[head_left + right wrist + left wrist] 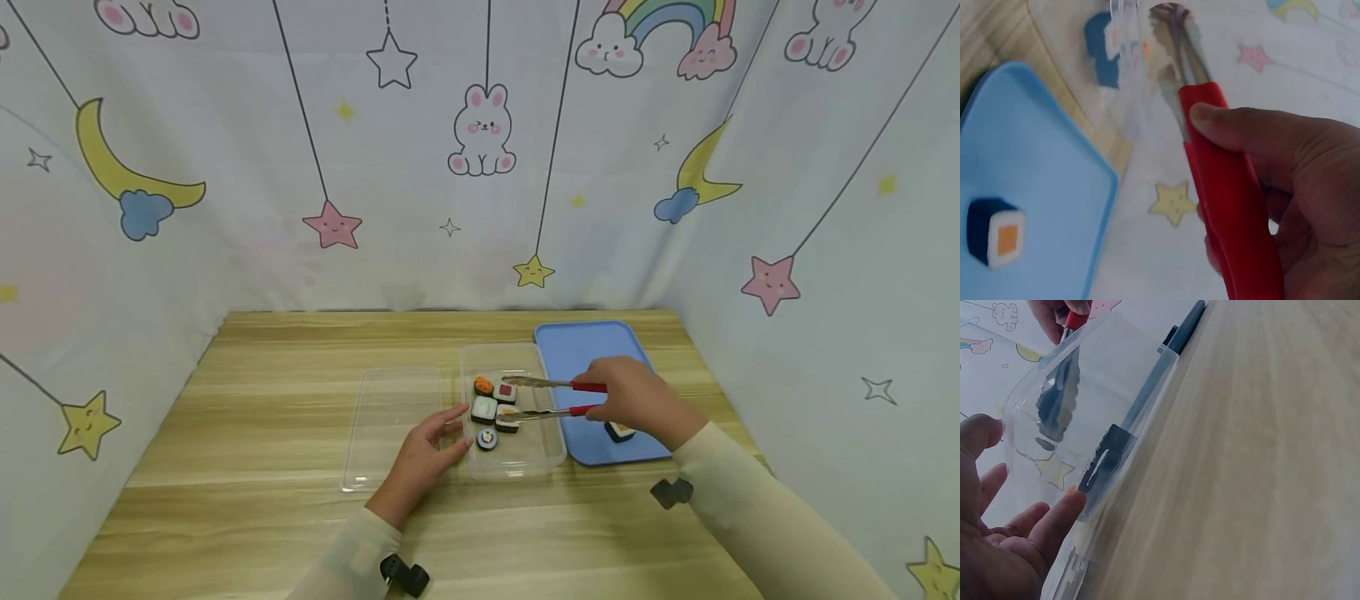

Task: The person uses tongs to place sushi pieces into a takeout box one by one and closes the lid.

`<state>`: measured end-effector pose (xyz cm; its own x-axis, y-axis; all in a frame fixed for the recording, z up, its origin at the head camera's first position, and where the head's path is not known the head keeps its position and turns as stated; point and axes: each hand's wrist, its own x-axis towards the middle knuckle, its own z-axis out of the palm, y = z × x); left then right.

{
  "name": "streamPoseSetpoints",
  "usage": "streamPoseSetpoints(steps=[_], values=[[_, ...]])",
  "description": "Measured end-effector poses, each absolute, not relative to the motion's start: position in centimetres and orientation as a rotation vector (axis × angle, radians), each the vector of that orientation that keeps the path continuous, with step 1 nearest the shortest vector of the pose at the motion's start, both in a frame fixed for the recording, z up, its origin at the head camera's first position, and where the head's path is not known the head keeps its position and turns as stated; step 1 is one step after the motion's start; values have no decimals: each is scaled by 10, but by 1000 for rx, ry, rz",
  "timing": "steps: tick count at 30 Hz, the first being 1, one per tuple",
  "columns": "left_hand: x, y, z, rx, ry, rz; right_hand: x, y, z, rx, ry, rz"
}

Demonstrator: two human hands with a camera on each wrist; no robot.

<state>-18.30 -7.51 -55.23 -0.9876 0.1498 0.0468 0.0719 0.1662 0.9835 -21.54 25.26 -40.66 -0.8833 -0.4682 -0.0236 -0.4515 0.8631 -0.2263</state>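
My right hand [641, 400] grips red-handled metal tongs [1229, 194]. The tongs' two arms stand spread apart over a clear plastic container [551, 454], their tips above the sushi pieces inside. Among several pieces are an orange-topped one [483, 386], one with a red square centre [506, 392], a white-topped one [483, 409] and a small round roll [487, 439]. Another piece [507, 419] sits partly under the lower tong arm. My left hand [423, 458] is at the container's left side, thumb and fingers spread; whether every fingertip touches the wall I cannot tell.
A blue tray [585, 342] lies right of the container, with one sushi piece [1005, 237] on it, partly behind my right hand in the head view. A clear lid [393, 425] lies flat to the left. Patterned curtains [420, 183] surround the wooden table [270, 433].
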Motion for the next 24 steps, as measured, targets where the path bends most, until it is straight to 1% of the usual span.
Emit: streamPoseSetpoints(steps=[2, 6, 10, 13, 19, 24], values=[[-183, -77, -553, 240, 2338, 1983, -212, 268, -407, -703, 2991, -423], [-183, -79, -553, 279, 2331, 1978, -199, 305, -408, -529, 3059, -568], [-182, -80, -552, 284, 2340, 1965, -182, 344, -415, -327, 3072, -612], [-183, -80, -551, 275, 2359, 1949, -169, 366, -427, -247, 3062, -601], [-184, -78, -552, 282, 2364, 1938, -144, 393, -450, -162, 3009, -600], [-185, -77, -554, 288, 2361, 1947, -135, 402, -464, -132, 3013, -608]])
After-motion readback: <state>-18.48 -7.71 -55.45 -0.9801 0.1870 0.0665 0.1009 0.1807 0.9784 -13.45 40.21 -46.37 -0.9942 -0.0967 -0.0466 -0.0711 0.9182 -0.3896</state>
